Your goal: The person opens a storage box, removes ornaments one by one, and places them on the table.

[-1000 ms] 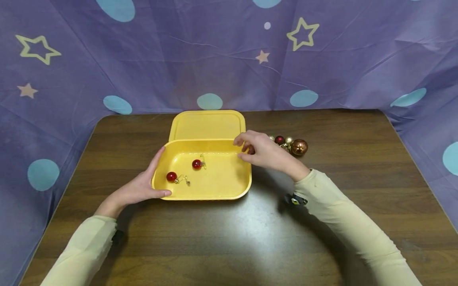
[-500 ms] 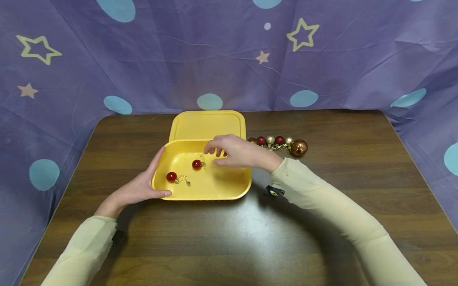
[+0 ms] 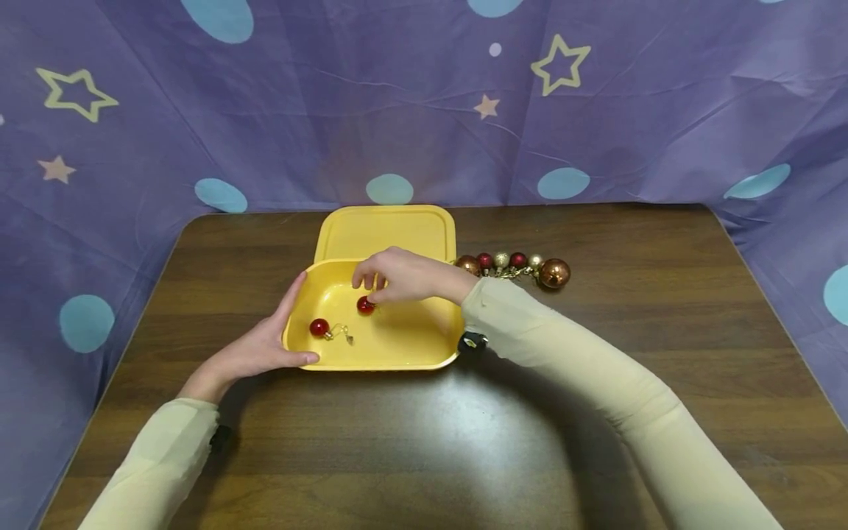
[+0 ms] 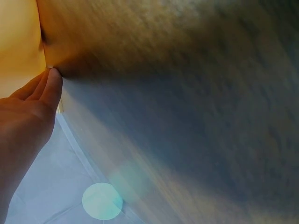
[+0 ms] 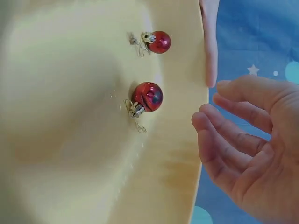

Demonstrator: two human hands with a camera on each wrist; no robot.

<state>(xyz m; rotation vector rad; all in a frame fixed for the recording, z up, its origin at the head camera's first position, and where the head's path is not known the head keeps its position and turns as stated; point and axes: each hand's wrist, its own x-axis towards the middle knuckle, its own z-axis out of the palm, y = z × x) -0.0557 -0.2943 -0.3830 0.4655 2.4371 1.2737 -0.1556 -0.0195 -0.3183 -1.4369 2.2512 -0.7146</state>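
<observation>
A yellow plastic container [image 3: 417,346] stands without its lid on the wooden table. My left hand [image 3: 258,346] holds its left end, thumb on the front rim and fingers along the outer side. Inside lie two small shiny red Christmas baubles with gold caps and thin wire loops: one near the left [image 3: 319,327], the other in the middle [image 3: 365,305]. Over the middle bauble hovers my right hand [image 3: 407,276], its fingers loosely bent and holding nothing. The right wrist view shows those fingertips apart from that bauble [image 5: 147,96].
Behind the container lies a yellow lid [image 3: 387,230]. To the right, several baubles in red, gold and copper sit in a cluster with a big copper bauble [image 3: 553,273] at its end. A purple patterned cloth [image 3: 424,110] hangs behind the table.
My right hand has moved left across the container, from its right rim to above the middle red bauble. The left hand keeps its hold, and both red baubles stay put.
</observation>
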